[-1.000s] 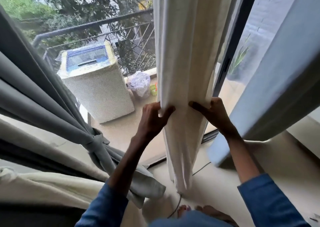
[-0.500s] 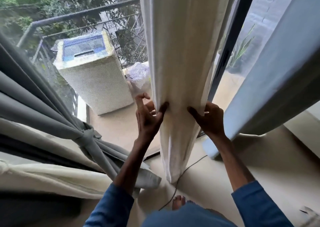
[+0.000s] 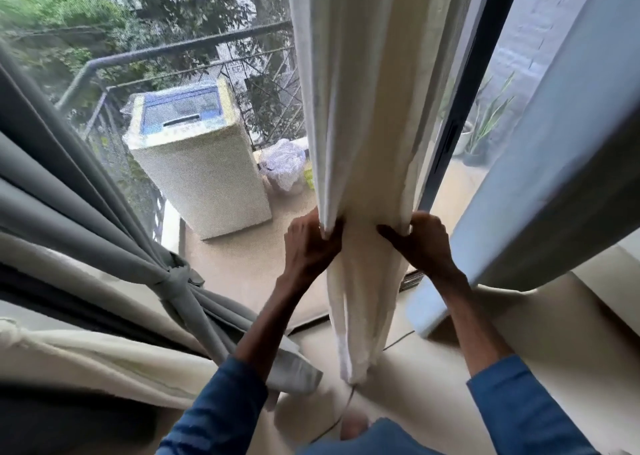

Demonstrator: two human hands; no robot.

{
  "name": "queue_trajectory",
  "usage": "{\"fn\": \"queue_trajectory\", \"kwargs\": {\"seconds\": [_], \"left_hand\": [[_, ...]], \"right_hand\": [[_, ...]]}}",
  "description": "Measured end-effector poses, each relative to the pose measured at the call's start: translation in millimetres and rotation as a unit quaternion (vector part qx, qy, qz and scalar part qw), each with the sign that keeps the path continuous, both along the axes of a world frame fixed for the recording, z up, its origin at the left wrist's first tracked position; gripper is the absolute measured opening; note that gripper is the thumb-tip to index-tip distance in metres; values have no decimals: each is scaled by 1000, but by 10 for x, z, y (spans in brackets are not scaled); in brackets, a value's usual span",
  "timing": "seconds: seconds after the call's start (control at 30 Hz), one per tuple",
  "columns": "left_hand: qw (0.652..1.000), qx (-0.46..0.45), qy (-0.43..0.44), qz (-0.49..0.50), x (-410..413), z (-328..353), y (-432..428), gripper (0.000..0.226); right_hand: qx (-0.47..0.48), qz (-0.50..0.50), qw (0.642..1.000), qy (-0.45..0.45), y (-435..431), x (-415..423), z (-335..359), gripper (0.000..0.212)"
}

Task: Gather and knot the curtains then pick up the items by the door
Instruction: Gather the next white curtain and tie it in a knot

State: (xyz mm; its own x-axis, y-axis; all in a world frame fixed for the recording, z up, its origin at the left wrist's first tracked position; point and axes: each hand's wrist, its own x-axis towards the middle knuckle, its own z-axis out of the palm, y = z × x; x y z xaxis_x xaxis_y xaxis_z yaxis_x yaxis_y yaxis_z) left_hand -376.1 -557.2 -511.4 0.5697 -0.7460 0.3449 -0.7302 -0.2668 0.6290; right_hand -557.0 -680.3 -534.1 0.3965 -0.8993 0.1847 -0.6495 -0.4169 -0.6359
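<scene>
- The left hand (image 3: 308,246) was spread open behind the cream curtain (image 3: 367,108) half a second ago. Now its fingers have curled in, and it pinches the curtain's left edge folds against the thumb.
- The right hand (image 3: 426,243) has kept its hold on the opposite edge, thumb across the front and fingers wrapped round the back. Both hands sit level, with the cloth bunched between them.
- The cream curtain hangs straight down in the middle of the doorway, in front of the dark door frame (image 3: 460,125). Its tail narrows to a point just above the floor (image 3: 519,333).
- I'd say that regrip means the gathering of this panel is about done, and the bundle looks tight enough to start twisting into a knot.
- The grey curtain (image 3: 69,194) to the left is already tied, with its knot (image 3: 171,278) holding. The pale blue curtain (image 3: 554,177) on the right hangs loose, so it likely still needs doing.
- Picking things up has not begun. A plastic bag (image 3: 284,167) sits outside beside the washing machine (image 3: 197,156), but I can't tell whether it counts among the items.
</scene>
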Motion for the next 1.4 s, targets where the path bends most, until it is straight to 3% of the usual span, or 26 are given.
{"fn": "queue_trajectory", "kwargs": {"seconds": [0.13,0.23,0.33,0.53,0.63,0.8,0.9,0.97,1.17,1.27,1.4], "left_hand": [[999,31,12,-22,72,8,-119,48],[999,39,14,-8,89,22,-147,54],[999,52,-6,-6,88,40,-128,44],[998,57,-15,7,39,95,-96,44],[997,67,-29,1,-5,81,-102,42],[998,54,-34,5,-57,7,-122,42],[998,53,-38,0,-159,-6,-148,44],[999,35,-21,14,-263,-11,-173,40],[997,-1,69,36,-452,-58,-190,32],[998,10,66,20,-473,-59,-186,42],[997,59,52,-25,-376,-45,-185,46]], "right_hand": [[16,17,999,-48,18,30,-29,32],[54,89,992,-69,54,19,-1,28],[17,107,989,-101,-74,-90,13,23],[26,163,985,-47,-105,-99,-24,62],[-31,83,996,-24,-115,-161,69,66],[-11,68,998,10,-85,-154,94,68],[-57,-52,996,-32,65,-95,52,53],[-53,-80,994,-61,271,25,-23,37],[-74,3,992,-104,646,227,-281,34],[-78,39,991,-106,656,282,-294,40],[-88,28,989,-120,682,268,-286,27]]}}
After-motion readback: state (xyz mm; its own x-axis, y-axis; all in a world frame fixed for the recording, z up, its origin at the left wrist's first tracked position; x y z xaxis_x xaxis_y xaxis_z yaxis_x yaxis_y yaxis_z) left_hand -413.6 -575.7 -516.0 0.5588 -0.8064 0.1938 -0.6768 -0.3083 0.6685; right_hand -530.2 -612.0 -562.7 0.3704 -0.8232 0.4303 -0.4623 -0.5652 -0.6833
